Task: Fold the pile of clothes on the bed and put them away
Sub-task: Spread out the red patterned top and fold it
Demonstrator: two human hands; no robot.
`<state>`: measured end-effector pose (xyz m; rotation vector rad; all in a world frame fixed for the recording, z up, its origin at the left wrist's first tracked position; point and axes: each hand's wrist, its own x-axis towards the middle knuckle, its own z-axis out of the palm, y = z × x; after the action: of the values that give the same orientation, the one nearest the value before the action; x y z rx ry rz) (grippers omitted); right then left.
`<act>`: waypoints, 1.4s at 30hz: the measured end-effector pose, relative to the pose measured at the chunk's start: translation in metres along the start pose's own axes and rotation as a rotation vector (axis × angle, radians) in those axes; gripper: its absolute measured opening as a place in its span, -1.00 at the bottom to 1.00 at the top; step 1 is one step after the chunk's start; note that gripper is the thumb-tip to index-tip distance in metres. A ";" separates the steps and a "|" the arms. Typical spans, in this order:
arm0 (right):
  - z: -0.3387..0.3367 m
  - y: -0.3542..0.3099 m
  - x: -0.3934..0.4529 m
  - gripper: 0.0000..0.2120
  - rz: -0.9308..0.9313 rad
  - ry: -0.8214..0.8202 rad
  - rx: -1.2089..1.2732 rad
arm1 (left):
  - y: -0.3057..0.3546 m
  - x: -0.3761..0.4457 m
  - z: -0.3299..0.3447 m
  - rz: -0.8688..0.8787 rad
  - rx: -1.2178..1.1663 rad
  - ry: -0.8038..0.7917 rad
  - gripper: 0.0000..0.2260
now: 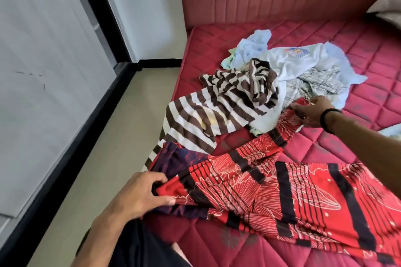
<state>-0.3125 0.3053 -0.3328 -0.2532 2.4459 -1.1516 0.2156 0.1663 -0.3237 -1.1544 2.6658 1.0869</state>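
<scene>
The person is standing at the side of the bed [358, 41] and is working on the red cloth [288, 188], the one with black bars and white line drawings. It is lying across the near part of the bed, partly spread out and still wrinkled. The left hand [141, 193] is pinching one red corner between the thumb and fingers, down by the bed's edge. The right hand [312, 112] is gripping another bunched corner farther up the bed, and a black band is sitting on that wrist. The two hands are holding corners far apart, most likely so the cloth is getting pulled flat before it is folded. A dark purple cloth [173, 162] is peeking out under the red one near the left hand. The rest of the pile [282, 76] is waiting just behind: a brown and white striped top [217, 110], a white shirt, a checked cloth and a pale blue piece, all tangled and touching. The striped top is hanging a little over the bed's edge. Nothing is looking folded yet, so the job is only starting.
</scene>
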 end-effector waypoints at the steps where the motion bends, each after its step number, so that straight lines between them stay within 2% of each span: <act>1: 0.004 0.000 0.000 -0.67 -0.032 0.009 -0.070 | -0.001 0.000 0.001 0.003 0.019 -0.004 -0.75; 4: 0.003 -0.003 -0.003 -0.81 -0.184 0.159 -0.265 | -0.006 0.004 0.003 0.012 0.046 0.025 -0.74; 6: -0.011 -0.009 -0.012 -0.79 -0.247 0.230 -0.245 | -0.010 0.007 0.005 0.022 0.058 0.052 -0.72; 11: -0.104 0.011 -0.082 -0.83 -0.359 0.221 0.207 | -0.011 0.008 0.008 0.017 0.085 0.042 -0.68; 13: -0.152 0.049 -0.123 -0.81 -0.301 0.173 0.333 | -0.008 0.006 0.006 -0.004 0.091 0.030 -0.72; 16: -0.199 0.116 -0.164 -0.64 -0.118 0.089 0.413 | 0.008 -0.001 0.004 -0.012 0.071 0.005 -0.79; 18: -0.211 0.152 -0.179 -0.75 -0.064 0.119 0.412 | 0.021 -0.003 0.003 -0.013 0.043 -0.008 -0.82; 20: -0.208 0.183 -0.185 -0.79 -0.045 0.159 0.393 | 0.031 -0.006 0.003 -0.025 0.030 0.014 -0.87; 23: -0.183 0.216 -0.191 -0.77 -0.002 0.165 0.147 | 0.029 -0.009 0.003 -0.045 0.119 0.075 -0.88; 25: -0.167 0.229 -0.189 -0.73 -0.020 0.297 -0.036 | 0.023 -0.009 0.006 -0.056 0.258 0.222 -0.84; 27: -0.170 0.228 -0.189 -0.57 -0.099 0.450 -0.200 | 0.037 -0.012 0.022 -0.011 0.395 0.452 -0.78; 28: -0.173 0.225 -0.187 -0.41 -0.093 0.450 -0.275 | 0.055 -0.015 0.033 0.042 0.405 0.528 -0.75; 30: -0.181 0.222 -0.184 -0.05 0.067 0.335 -0.357 | 0.105 -0.022 0.068 0.228 0.317 0.530 -0.71; 32: -0.184 0.223 -0.183 0.15 0.192 0.217 -0.431 | 0.157 -0.022 0.114 0.418 0.219 0.420 -0.66; 34: -0.185 0.226 -0.183 0.08 0.231 0.192 -0.461 | 0.201 -0.012 0.166 0.515 0.199 0.265 -0.52; 36: -0.187 0.227 -0.181 -0.17 0.241 0.188 -0.384 | 0.242 0.000 0.218 0.567 0.233 0.159 -0.42; 40: -0.184 0.221 -0.184 -0.70 0.119 0.155 -0.146 | 0.278 0.016 0.301 0.620 0.378 0.059 -0.30; 42: -0.179 0.209 -0.193 -0.85 0.037 0.186 -0.077 | 0.274 0.018 0.317 0.611 0.421 0.059 -0.32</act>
<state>-0.2172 0.6274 -0.3353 -0.1285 2.6487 -1.1110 -0.0480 0.4815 -0.4071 -0.3088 3.1608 0.4660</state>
